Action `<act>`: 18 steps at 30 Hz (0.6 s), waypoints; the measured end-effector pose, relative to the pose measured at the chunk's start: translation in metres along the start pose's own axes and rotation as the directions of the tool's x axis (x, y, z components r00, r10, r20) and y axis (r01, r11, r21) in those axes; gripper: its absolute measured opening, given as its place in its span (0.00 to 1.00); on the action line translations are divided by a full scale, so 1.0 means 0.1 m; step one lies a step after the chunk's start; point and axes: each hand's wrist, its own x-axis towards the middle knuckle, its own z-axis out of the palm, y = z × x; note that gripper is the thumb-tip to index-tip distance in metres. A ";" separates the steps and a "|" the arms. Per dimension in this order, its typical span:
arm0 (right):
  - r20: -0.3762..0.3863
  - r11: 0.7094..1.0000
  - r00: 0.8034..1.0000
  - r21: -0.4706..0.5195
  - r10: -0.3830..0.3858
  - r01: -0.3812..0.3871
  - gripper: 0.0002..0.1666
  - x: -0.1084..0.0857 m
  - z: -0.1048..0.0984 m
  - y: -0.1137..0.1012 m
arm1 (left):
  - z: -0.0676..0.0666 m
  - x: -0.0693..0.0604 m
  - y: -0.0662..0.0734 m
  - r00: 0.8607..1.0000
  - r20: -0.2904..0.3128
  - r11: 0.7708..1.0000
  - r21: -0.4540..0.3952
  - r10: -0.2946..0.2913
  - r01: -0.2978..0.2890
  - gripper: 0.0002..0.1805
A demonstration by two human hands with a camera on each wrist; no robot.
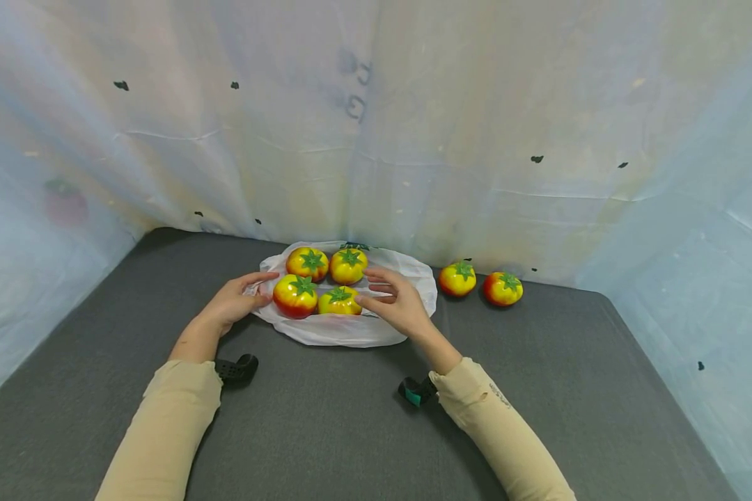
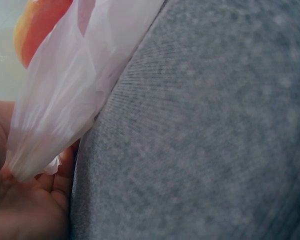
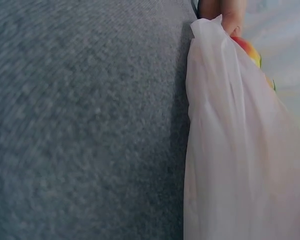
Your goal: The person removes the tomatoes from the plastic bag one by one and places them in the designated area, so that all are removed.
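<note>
A thin white plastic bag (image 1: 345, 334) lies spread on the dark surface, with several red-and-yellow tomatoes topped by green star-shaped leaves in it. At its left end, my left hand (image 1: 235, 300) holds the gathered plastic, which narrows into the palm in the left wrist view. The front left tomato (image 1: 295, 298) sits just beside that hand's fingertips. Over the right part of the bag is my right hand (image 1: 401, 299), fingers loosely bent. Its thumb tip is at the front right tomato (image 1: 340, 301); whether they touch, I cannot tell.
Two more tomatoes, one nearer (image 1: 457, 279) and one farther right (image 1: 503, 289), stand on the grey table (image 1: 326, 424) to the right of the bag. A pale sheet (image 1: 413, 139) hangs behind the table and along its sides. Each wrist carries a black camera mount.
</note>
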 end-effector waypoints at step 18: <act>0.171 0.998 0.984 -0.048 -0.039 0.048 0.33 0.10 0.11 0.07 | 0.00 -0.01 0.01 1.000 0.002 1.000 -0.004 0.001 -0.001 0.31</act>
